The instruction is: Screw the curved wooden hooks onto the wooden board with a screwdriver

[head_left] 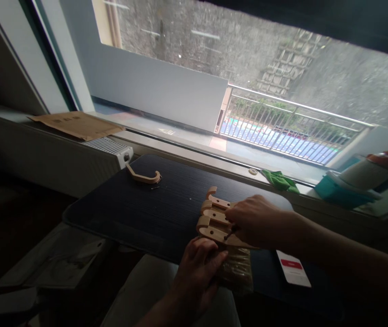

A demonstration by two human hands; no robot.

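Observation:
Several pale wooden hooks (211, 229) lie side by side on the dark table, their curled ends to the left and dark holes along their flat strips. My right hand (253, 218) is closed over the right part of them, covering it. A thin dark piece (228, 235), perhaps a screw or a tool tip, shows below its fingers at the nearest hook. Just in front, my left hand (201, 263) has its fingers curled at the near edge of the hooks; what they grip is hidden. Beside its thumb is a brownish block in clear wrap (236, 270).
Another wooden hook (142, 178) lies on the far left of the dark table (129, 209), near small screws (156, 186). A white-and-red card or phone (292, 269) lies at right. A brown envelope (78, 125), green cloth (280, 181) and teal container (342, 190) are by the window.

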